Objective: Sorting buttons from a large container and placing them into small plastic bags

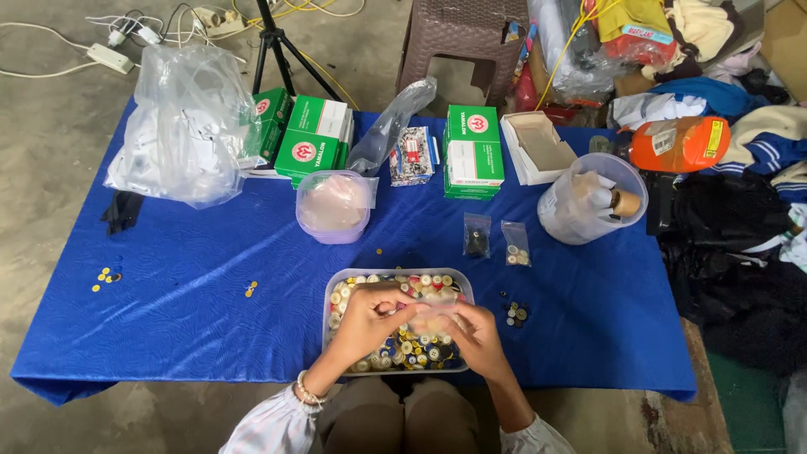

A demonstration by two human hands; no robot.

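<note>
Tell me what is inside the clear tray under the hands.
The clear tray holds loose buttons in white, yellow and dark colours. The left hand and right hand cover its middle, hiding what lies there.

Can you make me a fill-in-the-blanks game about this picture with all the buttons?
1. Both hands, the left hand and the right hand, are over a clear tray full of ____.
2. The cloth on the table is ____.
3. The boxes behind the tray are white and ____.
4. The lying bottle is ____.

Missing words: buttons; blue; green; orange
</note>
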